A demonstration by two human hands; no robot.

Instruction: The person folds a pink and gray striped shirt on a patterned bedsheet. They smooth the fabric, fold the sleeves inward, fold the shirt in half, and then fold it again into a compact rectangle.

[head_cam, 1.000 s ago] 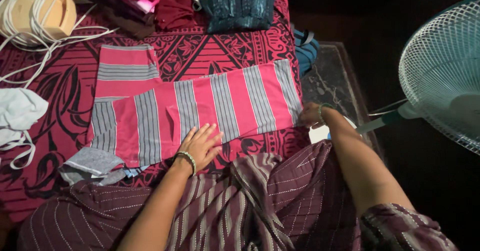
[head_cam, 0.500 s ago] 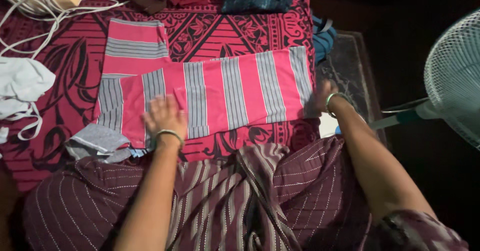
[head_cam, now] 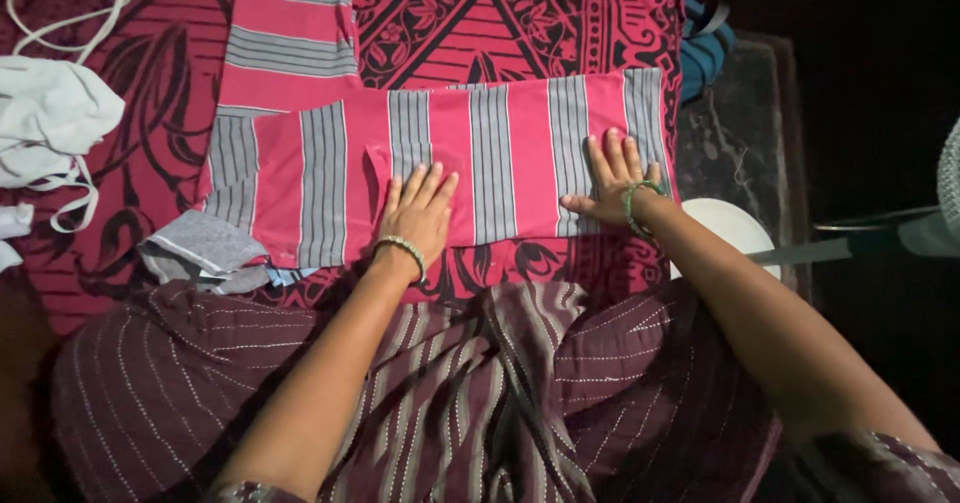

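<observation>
Both hands lie flat on a pink shirt with grey stripes (head_cam: 470, 153), spread across a red patterned bedspread (head_cam: 130, 213). It looks like the smoothing step of folding: the body of the shirt is laid sideways in a long band, with one sleeve (head_cam: 285, 48) sticking out toward 11 o'clock.

The left hand (head_cam: 418, 215) presses near the middle of the band, fingers together and pointing to 12 o'clock, palm down, a beaded bracelet at the wrist. The right hand (head_cam: 612, 178) rests at the band's 3 o'clock end, fingers spread a little, thumb out toward 9 o'clock, a green bracelet on the wrist. Neither hand grasps anything; each grip is wide and flat against the cloth.

By my judgement the next move calls for pinching an edge of the cloth instead of pressing it, and keeping the stripes lined up while the layer turns over.

A grey folded cloth (head_cam: 200, 248) lies just beside the shirt at 7 o'clock, and a white garment (head_cam: 50, 113) sits well apart at 9 o'clock. A dark striped skirt (head_cam: 450, 403) covers the lap.
</observation>
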